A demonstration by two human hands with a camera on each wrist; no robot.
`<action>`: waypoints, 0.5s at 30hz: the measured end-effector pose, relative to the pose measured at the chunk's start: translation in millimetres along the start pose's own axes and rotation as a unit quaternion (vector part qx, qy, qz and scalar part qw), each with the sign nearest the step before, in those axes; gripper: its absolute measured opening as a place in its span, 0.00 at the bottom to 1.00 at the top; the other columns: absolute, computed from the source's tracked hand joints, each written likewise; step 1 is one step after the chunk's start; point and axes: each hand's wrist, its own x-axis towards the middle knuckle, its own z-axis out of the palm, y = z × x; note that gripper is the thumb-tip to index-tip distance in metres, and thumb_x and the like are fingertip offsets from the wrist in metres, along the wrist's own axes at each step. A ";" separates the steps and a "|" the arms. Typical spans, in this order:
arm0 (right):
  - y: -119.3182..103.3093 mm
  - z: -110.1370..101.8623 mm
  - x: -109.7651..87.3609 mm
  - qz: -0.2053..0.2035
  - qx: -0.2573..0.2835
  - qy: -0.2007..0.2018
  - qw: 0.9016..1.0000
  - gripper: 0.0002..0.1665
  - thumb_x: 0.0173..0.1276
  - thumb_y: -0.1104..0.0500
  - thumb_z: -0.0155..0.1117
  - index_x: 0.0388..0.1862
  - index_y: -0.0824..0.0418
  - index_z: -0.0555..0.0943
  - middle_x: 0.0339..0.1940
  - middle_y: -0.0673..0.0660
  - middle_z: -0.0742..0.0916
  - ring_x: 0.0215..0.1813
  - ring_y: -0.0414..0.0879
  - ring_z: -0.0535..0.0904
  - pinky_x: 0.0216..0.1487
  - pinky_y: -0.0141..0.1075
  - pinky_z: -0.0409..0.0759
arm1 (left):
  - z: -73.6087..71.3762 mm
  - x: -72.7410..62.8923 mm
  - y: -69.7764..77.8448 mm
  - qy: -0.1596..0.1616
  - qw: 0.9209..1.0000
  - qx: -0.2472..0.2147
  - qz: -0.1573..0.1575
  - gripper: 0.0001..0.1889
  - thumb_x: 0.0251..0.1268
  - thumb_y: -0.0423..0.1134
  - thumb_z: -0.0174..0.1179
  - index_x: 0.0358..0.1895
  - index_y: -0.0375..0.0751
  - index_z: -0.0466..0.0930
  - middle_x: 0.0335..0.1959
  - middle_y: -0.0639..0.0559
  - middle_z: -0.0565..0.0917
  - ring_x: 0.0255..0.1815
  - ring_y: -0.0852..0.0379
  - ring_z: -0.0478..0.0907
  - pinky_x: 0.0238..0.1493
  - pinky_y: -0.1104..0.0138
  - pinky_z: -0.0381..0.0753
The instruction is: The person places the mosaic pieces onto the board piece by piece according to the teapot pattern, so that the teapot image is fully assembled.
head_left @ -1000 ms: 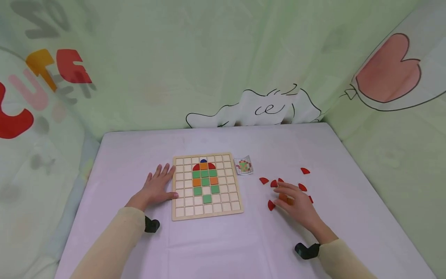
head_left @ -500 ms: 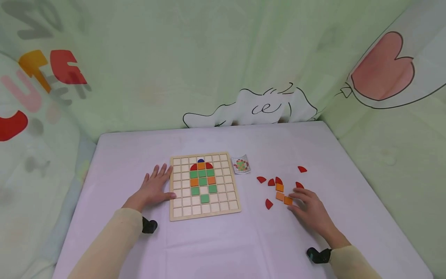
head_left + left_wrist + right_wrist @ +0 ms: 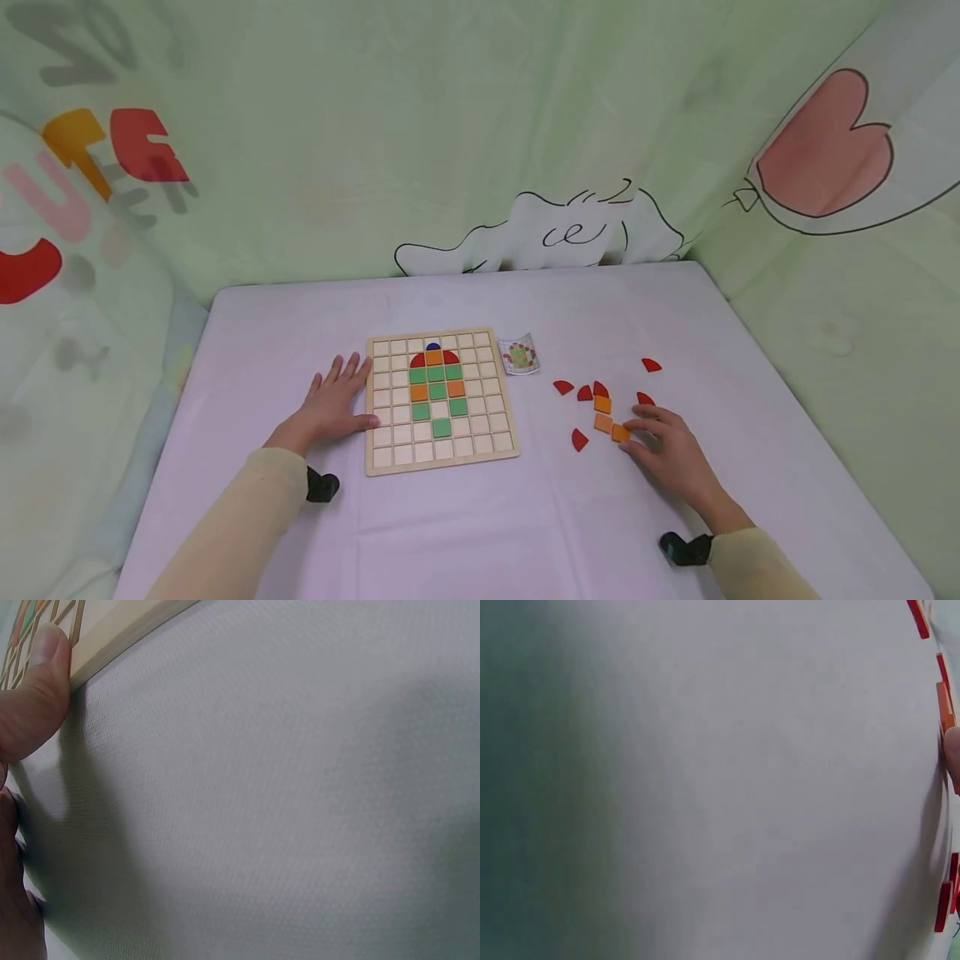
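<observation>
A wooden grid board (image 3: pixel 480 446) lies on the table, with green, orange, red and blue tiles set in its cells. My left hand (image 3: pixel 330 404) rests at its left edge, fingers spread; in the left wrist view its thumb (image 3: pixel 43 682) lies over the board's rim (image 3: pixel 112 637). To the right of the board, my right hand (image 3: pixel 667 454) has thumb and index finger at an orange square tile (image 3: pixel 619 432), pinching its right side. Two more orange square tiles (image 3: pixel 602 404) lie just beyond it. In the right wrist view only the right thumb's tip (image 3: pixel 952 754) shows, against orange.
Several red quarter-circle tiles (image 3: pixel 563 387) lie scattered around the orange ones, one (image 3: pixel 646 399) partly behind the right hand's fingers. A small printed picture card (image 3: pixel 519 355) lies by the board's right edge. Fabric walls (image 3: pixel 337 167) stand behind and beside the table.
My right hand has drawn back to the right from over the orange tiles, uncovering them, and now stays at the nearest one. The left hand keeps its place on the board.
</observation>
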 end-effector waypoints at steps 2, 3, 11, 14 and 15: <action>-4.9 -0.4 -0.1 -0.003 0.009 0.002 1.000 0.17 0.63 0.64 0.75 0.50 0.67 0.87 0.66 0.70 0.78 0.70 0.69 0.67 0.64 0.66 0.76 | -0.3 -0.2 -0.7 0.000 1.000 0.001 0.001 0.56 0.62 0.54 0.70 0.83 0.37 0.44 0.85 0.35 0.41 0.85 0.32 0.32 0.80 0.34 0.34; -8.1 -0.6 0.0 -0.007 0.014 0.003 1.000 0.17 0.63 0.64 0.75 0.50 0.66 0.87 0.66 0.70 0.78 0.70 0.69 0.68 0.63 0.66 0.77 | -0.3 0.2 -1.1 -0.001 1.000 0.001 0.001 0.56 0.62 0.54 0.70 0.83 0.37 0.43 0.85 0.35 0.41 0.85 0.32 0.31 0.80 0.34 0.34; -37.6 10.7 9.9 -0.057 0.054 -0.005 0.997 0.18 0.62 0.63 0.76 0.52 0.62 0.87 0.64 0.64 0.82 0.64 0.63 0.79 0.56 0.55 0.85 | -2.1 -2.5 1.4 0.001 1.000 0.000 0.003 0.55 0.63 0.54 0.70 0.83 0.36 0.44 0.85 0.34 0.42 0.85 0.31 0.32 0.80 0.33 0.35; -50.8 17.8 14.6 -0.077 0.073 -0.015 0.994 0.17 0.62 0.63 0.77 0.50 0.58 0.88 0.64 0.62 0.83 0.63 0.60 0.80 0.55 0.52 0.86 | -2.8 -4.2 3.3 0.002 1.000 0.000 0.003 0.55 0.63 0.54 0.70 0.83 0.36 0.45 0.85 0.34 0.42 0.85 0.31 0.33 0.80 0.33 0.36; -55.6 20.3 16.2 -0.086 0.074 -0.017 0.993 0.16 0.62 0.63 0.77 0.50 0.57 0.88 0.63 0.61 0.84 0.63 0.60 0.81 0.55 0.52 0.86 | -2.9 -4.5 3.7 0.002 1.000 0.000 0.003 0.55 0.63 0.54 0.70 0.83 0.36 0.45 0.85 0.34 0.42 0.85 0.31 0.33 0.80 0.33 0.36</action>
